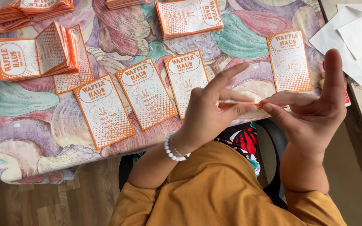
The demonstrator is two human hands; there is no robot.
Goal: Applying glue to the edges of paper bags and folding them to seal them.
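A thin orange-and-white paper card (239, 103) is held edge-on above the table edge (30, 167), pinched between the left hand (208, 111) and the right hand (311, 111). It is judged light, flexible and easily creased, best gripped at its ends. Both wrists are raised; spare fingers are extended. Three like cards (143, 94) are laid flat nearby.
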